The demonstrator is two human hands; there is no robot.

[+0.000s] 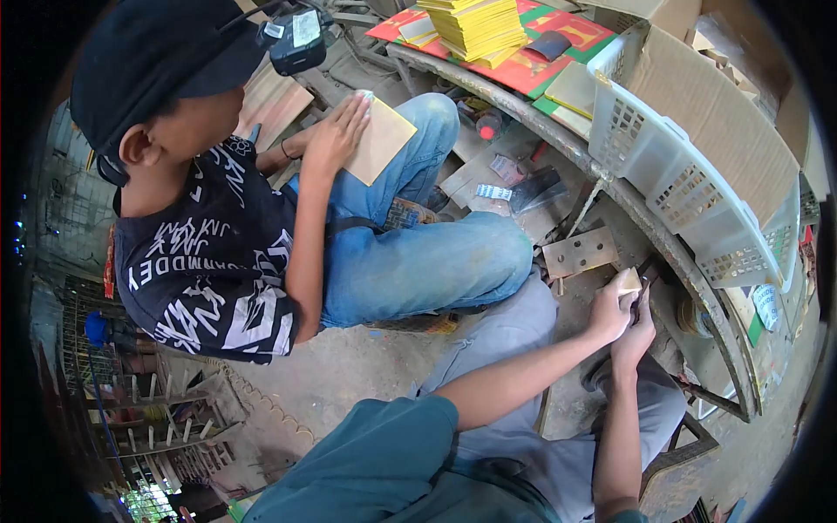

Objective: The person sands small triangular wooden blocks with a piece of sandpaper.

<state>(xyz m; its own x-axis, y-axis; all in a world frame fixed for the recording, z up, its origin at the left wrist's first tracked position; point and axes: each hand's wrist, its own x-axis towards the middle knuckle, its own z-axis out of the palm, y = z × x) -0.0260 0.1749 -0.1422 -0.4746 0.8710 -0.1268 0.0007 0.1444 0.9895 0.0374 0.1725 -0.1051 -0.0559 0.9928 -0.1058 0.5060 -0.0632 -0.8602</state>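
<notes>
Both my hands meet above my right knee, close to the curved metal table edge. My left hand (613,307) has its fingers wrapped round a small pale piece (631,281), which looks like wood. Against its other side, my right hand (639,327) is closed, with a dark thing partly showing between the fingers; what it is I cannot make out. Just beyond my hands, a flat board with round holes (581,253) lies on the floor.
A co-worker (209,192) sits at the left, hands on a yellow-edged board (381,141). Yellow-edged boards (475,30) are stacked on the red and green table. A white plastic basket (689,187) holding cardboard (711,113) stands at the right. Shelving (170,427) is at lower left.
</notes>
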